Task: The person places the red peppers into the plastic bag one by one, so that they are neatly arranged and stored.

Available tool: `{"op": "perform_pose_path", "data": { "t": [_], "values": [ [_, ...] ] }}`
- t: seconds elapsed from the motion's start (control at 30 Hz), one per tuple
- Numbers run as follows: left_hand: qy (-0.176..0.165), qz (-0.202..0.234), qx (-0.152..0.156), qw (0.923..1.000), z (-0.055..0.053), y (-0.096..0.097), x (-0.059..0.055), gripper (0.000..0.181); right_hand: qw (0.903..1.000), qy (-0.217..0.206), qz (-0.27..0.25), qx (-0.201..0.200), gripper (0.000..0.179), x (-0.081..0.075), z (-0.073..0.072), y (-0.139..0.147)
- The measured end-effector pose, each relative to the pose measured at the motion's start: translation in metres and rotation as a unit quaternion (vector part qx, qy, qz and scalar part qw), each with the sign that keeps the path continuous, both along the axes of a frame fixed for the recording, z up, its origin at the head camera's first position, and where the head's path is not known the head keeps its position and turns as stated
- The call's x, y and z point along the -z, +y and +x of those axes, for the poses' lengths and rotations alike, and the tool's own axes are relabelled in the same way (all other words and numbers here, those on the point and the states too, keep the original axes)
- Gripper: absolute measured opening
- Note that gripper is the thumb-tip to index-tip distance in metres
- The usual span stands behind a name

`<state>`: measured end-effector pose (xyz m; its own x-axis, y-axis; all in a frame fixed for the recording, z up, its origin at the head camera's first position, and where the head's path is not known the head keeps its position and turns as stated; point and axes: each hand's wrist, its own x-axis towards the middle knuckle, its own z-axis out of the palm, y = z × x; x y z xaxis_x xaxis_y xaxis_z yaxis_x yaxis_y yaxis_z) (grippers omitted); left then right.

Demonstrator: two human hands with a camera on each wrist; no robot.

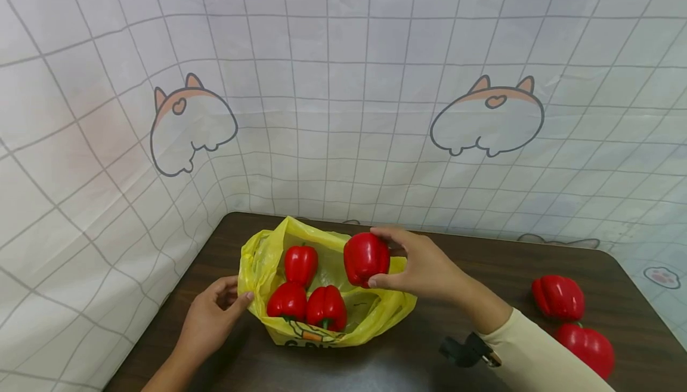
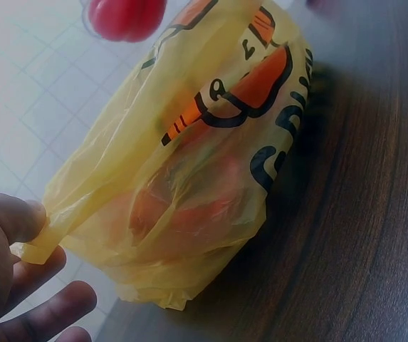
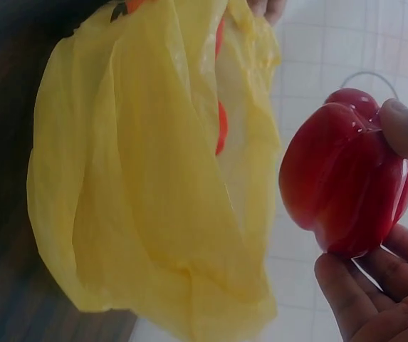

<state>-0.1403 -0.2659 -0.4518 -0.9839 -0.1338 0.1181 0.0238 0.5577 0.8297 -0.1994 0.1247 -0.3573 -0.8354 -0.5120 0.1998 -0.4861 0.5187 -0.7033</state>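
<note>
A yellow plastic bag (image 1: 257, 261) with printed drawings lies open-mouthed on the table. Inside it are three red bell peppers, among them an upper one (image 1: 301, 265), a lower left one (image 1: 287, 301) and a lower right one (image 1: 326, 308). My left hand (image 1: 212, 314) pinches the bag's left edge between thumb and finger, as the left wrist view also shows (image 2: 18, 263). Over the right part of the bag's mouth, my right hand (image 1: 421, 264) holds another red bell pepper (image 1: 366, 259) between thumb and fingers. In the right wrist view this pepper (image 3: 349, 174) appears beside the bag (image 3: 154, 178).
Two more red bell peppers, one behind (image 1: 558, 298) and one nearer (image 1: 586, 349), lie at the right of the dark wooden table (image 1: 499, 261). A grid-patterned sheet (image 1: 343, 111) hangs behind and at the left. A black strap (image 1: 463, 350) hangs by the right sleeve.
</note>
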Motion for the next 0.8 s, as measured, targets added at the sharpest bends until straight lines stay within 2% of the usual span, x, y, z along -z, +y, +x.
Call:
{"op": "perform_pose_path", "data": {
  "t": [0.37,0.63,0.8],
  "values": [
    [0.000,0.004,0.001,1.0000,0.000,0.000,0.000,0.052,0.9992,-0.025,-0.002,-0.029,0.083,0.011,-0.004,-0.023],
    [-0.006,0.006,0.001,1.0000,-0.001,-0.001,0.001,0.052,0.9987,-0.026,0.034,-0.027,0.085,0.019,-0.006,-0.037],
    [-0.006,0.004,0.001,1.0000,-0.001,-0.001,0.002,0.052,0.9982,-0.034,0.038,-0.031,0.082,0.025,-0.008,-0.046]
  ]
}}
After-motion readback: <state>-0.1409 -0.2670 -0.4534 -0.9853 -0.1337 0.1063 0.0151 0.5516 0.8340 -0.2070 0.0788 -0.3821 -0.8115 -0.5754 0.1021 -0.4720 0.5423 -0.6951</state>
